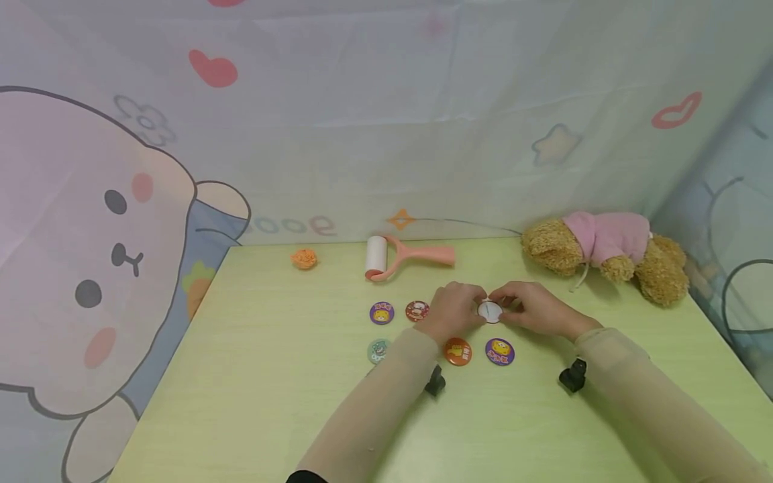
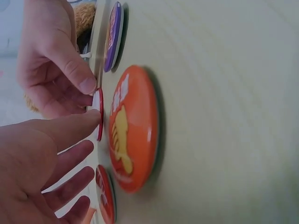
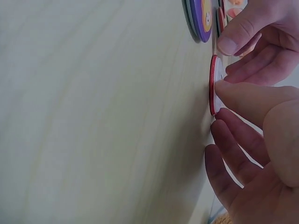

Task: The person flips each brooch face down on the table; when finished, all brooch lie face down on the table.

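A round white badge [image 1: 490,311] with a thin red rim lies between the two hands at the right of the badge group. My left hand [image 1: 453,311] pinches its left edge between thumb and finger. From the other side, my right hand [image 1: 536,308] holds its right edge the same way. In the left wrist view the thumb of the left hand [image 2: 37,154] presses the badge [image 2: 100,114]. The right wrist view has the right hand's [image 3: 261,149] thumb on the white face of the badge [image 3: 216,86], fingers beside its rim.
Nearer me lie orange [image 1: 458,351], purple [image 1: 500,351] and green [image 1: 379,350] badges; to the left are another purple badge [image 1: 382,312] and a red one [image 1: 417,310]. Behind them stand a pink lint roller [image 1: 423,254], an orange lump [image 1: 304,259] and a teddy bear [image 1: 612,251].
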`<state>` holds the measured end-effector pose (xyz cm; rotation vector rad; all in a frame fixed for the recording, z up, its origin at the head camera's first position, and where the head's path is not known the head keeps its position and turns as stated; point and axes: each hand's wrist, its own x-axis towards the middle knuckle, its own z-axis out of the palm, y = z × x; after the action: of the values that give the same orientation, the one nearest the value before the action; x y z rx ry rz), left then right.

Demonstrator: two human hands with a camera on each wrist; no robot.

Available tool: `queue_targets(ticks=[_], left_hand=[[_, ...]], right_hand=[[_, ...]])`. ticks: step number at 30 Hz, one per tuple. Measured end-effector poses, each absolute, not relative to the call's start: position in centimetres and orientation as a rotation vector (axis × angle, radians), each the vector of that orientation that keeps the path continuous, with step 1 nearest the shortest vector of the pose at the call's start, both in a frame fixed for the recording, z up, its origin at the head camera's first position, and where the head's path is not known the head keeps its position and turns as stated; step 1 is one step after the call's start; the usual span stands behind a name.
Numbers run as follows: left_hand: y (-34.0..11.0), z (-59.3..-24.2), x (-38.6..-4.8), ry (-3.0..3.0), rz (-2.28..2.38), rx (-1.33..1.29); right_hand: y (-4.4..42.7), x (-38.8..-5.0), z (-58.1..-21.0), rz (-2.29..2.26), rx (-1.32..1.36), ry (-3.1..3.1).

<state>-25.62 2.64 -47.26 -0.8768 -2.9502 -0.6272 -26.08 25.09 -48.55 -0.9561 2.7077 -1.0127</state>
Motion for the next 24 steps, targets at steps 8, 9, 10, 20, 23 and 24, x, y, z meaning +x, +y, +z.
queue_targets(ticks=[8,9,10,20,23,24], left_hand=[[0.1,-46.2,-26.4,-2.904,-0.853,-0.791],[-0.3,-46.0,-26.5,-2.890,-0.860,-0.793],[-0.7,-45.9,-26.6,-2.878,-0.860,-0.791],[-4.6,-45.7,-26.1,-2.848,-0.939,-0.746],[-5.6,-45.7,-26.0,-2.834,-0.921,-0.763],[-5.9,-45.7,-26.0,-2.827,-0.918,-0.772]], right_hand=[[24.7,-26.3,-48.4,-0.953,-0.969,2.731],[24.7,-26.3,-48.4,-0.942,-0.977,2.733],[24.7,-26.4,-48.4,-0.930,-0.981,2.737],[24.5,-26.6,-48.0,-0.864,-0.979,2.718],[24.3,-26.7,-47.7,-0.846,-0.966,2.728],[24.2,-26.7,-47.6,-0.841,-0.964,2.734]])
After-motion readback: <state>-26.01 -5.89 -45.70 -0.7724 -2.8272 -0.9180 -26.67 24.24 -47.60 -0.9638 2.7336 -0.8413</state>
